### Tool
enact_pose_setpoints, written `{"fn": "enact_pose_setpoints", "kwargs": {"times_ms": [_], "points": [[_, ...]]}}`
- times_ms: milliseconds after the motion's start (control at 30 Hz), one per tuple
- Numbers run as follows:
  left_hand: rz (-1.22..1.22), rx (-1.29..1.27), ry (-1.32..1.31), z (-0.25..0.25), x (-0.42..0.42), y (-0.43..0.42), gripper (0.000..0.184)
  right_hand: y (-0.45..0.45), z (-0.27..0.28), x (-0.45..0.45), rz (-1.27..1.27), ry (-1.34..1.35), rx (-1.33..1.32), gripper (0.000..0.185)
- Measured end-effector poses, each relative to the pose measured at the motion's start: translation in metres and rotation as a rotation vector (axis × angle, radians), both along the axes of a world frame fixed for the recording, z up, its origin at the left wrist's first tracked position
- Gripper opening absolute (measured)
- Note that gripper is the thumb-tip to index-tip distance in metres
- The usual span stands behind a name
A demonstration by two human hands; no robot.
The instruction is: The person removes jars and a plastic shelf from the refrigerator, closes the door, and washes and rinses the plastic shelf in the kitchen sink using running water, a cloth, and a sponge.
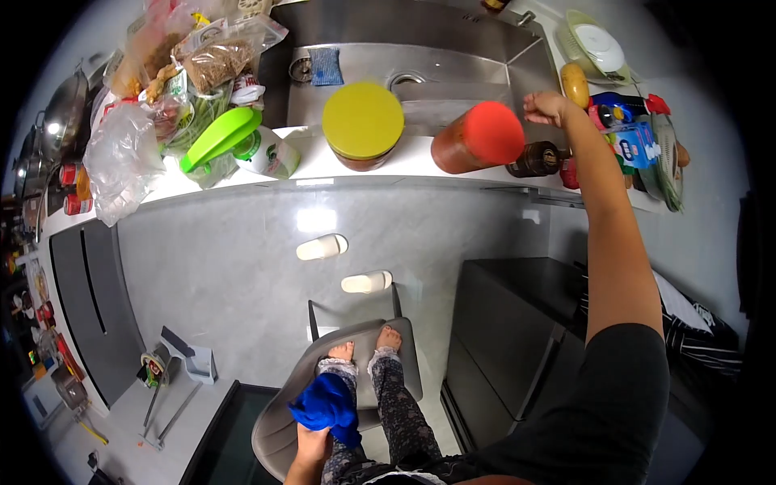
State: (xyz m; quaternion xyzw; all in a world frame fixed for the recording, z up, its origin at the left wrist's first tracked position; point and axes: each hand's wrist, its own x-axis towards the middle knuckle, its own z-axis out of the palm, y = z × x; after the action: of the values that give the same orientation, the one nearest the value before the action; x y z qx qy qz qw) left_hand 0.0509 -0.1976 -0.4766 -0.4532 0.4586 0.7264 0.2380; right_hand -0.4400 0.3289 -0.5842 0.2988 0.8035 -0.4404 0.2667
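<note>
My left hand (312, 443) is closed around a bunched blue cloth (325, 404), low in front of my legs. My right hand (546, 108) reaches out over the counter at the sink's right end, fingers loosely bent and nothing visible in them. Close to it are a jar with a red lid (493, 133), a dark bottle (535, 159) and a yellow oval item (575, 85), possibly a fruit or potato. Further left along the counter's front edge stands a jar with a yellow-green lid (363, 120).
My bare feet (389, 338) are on a grey chair (283, 428). Slippers (322, 246) lie on the floor. Behind the jars is a steel sink (453, 61) with a blue scrubber (326, 66). Plastic bags (121, 158) crowd the left counter; a dark cabinet (505, 339) stands right.
</note>
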Motion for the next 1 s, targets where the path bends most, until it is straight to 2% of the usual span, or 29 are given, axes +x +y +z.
{"fn": "enact_pose_setpoints", "kwargs": {"times_ms": [33,133,200,233,300,333,400,433,500,567,600,667,800,867,900,933,1000], "points": [[0.006,0.008,0.019,0.003,0.0,-0.001,0.052,0.0,0.013,-0.005,-0.006,0.001,-0.039,0.031],[0.002,0.043,0.063,0.014,0.003,-0.003,0.051,-0.011,0.056,-0.006,-0.145,0.232,-0.124,0.033],[-0.017,0.066,0.085,0.026,-0.001,0.0,0.052,-0.023,0.094,0.005,-0.192,0.487,-0.182,0.033],[0.03,0.123,0.101,0.04,-0.01,0.005,0.044,-0.034,0.115,0.018,-0.219,0.611,-0.21,0.033],[-0.004,0.174,0.148,0.048,-0.021,0.011,0.049,-0.068,0.163,0.066,-0.195,0.808,-0.22,0.034],[-0.036,0.197,0.158,0.054,-0.024,0.011,0.053,-0.088,0.181,0.1,-0.301,0.88,-0.414,0.034],[0.047,0.371,0.105,0.064,-0.042,0.018,0.045,-0.132,0.212,0.18,-0.394,0.868,-0.572,0.036],[0.006,0.453,0.107,0.064,-0.051,0.021,0.041,-0.159,0.23,0.225,-0.458,0.811,-0.599,0.035],[-0.049,0.48,0.136,0.103,-0.082,0.032,0.03,-0.197,0.261,0.312,-0.564,0.694,-0.578,0.033],[-0.158,0.623,0.27,0.137,-0.104,0.043,0.032,-0.222,0.289,0.397,-0.669,0.601,-0.609,0.03],[-0.204,0.663,0.348,0.165,-0.111,0.055,0.036,-0.234,0.311,0.433,-0.727,0.552,-0.572,0.029],[-0.382,0.778,0.301,0.193,-0.114,0.061,0.038,-0.249,0.346,0.503,-0.738,0.553,-0.512,0.028],[-0.622,0.815,0.269,0.236,-0.091,0.079,0.044,-0.274,0.425,0.604,-0.811,0.661,-0.327,0.025],[-0.78,0.873,0.195,0.244,-0.08,0.081,0.053,-0.292,0.457,0.658,-0.859,0.75,-0.184,0.024],[-0.882,0.883,0.236,0.24,-0.076,0.084,0.056,-0.299,0.47,0.681,-0.881,0.796,-0.116,0.024],[-0.991,0.822,0.278,0.264,-0.067,0.09,0.055,-0.306,0.475,0.703,-0.901,0.83,-0.048,0.024],[-1.19,0.945,0.355,0.276,-0.042,0.11,0.052,-0.325,0.473,0.751,-0.951,0.821,0.085,0.025]]}}
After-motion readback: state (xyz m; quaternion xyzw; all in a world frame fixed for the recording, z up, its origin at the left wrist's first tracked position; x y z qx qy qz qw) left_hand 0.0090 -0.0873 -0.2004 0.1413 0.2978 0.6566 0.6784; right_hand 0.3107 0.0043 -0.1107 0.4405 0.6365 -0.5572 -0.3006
